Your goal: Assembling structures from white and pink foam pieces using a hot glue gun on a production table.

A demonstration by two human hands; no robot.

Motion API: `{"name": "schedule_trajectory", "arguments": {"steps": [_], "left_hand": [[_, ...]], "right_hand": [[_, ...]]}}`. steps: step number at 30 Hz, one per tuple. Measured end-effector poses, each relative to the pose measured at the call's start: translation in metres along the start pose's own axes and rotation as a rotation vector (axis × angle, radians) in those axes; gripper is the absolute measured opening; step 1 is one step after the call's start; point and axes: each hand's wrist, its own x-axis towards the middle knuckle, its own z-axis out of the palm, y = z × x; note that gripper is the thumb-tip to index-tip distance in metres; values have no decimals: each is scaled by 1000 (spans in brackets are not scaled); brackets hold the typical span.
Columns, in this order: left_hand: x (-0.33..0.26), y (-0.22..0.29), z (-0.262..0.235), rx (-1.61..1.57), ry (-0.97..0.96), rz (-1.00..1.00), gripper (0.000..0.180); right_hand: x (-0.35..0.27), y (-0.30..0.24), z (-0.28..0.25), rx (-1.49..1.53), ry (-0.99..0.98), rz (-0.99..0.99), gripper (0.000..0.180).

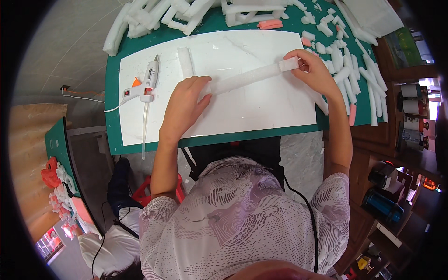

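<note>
Head camera: left one of two fisheyes worn side by side on the person's head; upright, unmirrored
Patterned shirt: nearest to the lens, broad across the lower middle, looked down along
Green table: faced from above, on its near side; upper half of the view
Left hand, right hand: beyond the shirt, seen from above
Wooden cabinet: right side, edges bowed toward the rim
Corners: black, outside the lens circle
</note>
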Motion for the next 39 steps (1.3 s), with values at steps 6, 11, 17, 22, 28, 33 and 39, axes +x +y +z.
{"name": "schedule_trajectory", "arguments": {"steps": [6,11,17,22,28,33,39], "left_hand": [[1,0,2,-12,15,33,33],[1,-1,2,-20,16,40,33],[1,0,1,-12,-5,-1,35],[0,1,1,2,21,32,33],[-1,-1,1,6,11,14,34],[0,0,1,0,2,-4,35],[2,1,1,0,-5,-17,35]], "right_hand": [[9,-1,-2,-101,-113,0,33],[8,-3,3,-100,-161,15,32],[6,-4,4,-46,-146,18,33],[7,0,12,-79,-79,-13,33],[10,6,17,-87,-39,-35,30],[11,9,19,-83,-31,-35,29],[12,14,23,-108,-11,-54,29]]}}
